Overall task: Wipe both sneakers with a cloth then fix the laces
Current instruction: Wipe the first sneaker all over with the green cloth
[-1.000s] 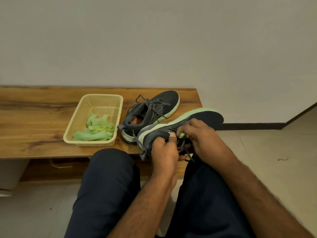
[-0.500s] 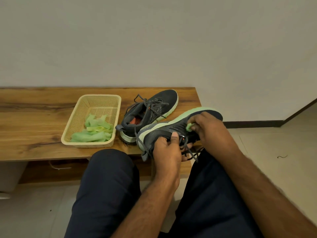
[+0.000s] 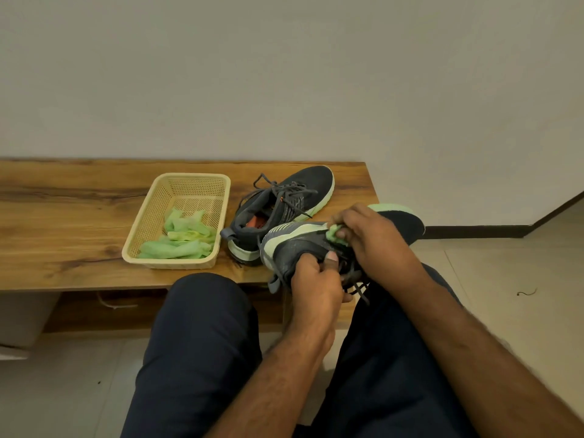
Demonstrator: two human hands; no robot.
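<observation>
- Slid since half a second back: cloth wad [image 3: 335, 233] and right hand [image 3: 373, 240] up along the held sneaker [image 3: 303, 248], from the lace area toward the pale sole edge.
- Sat at far left, untouched: basket [image 3: 148, 245] with spare green cloths [image 3: 183, 238] on the wooden bench [image 3: 63, 222].
- Lay just right of the basket: second sneaker [image 3: 284, 200], toe away, laces loose, near but clear of both hands.
- Gripped the held sneaker's heel end and collar from below: left hand [image 3: 316, 286], thumb over the collar.
- Ran heel-left to toe-right on its side, sole away: long axis of the held sneaker, spanning both hands above the lap.
- Pinched the wad against the upper at mid-length: right hand, nearer the toe [image 3: 401, 219] and so likely best placed for wiping that way.
</observation>
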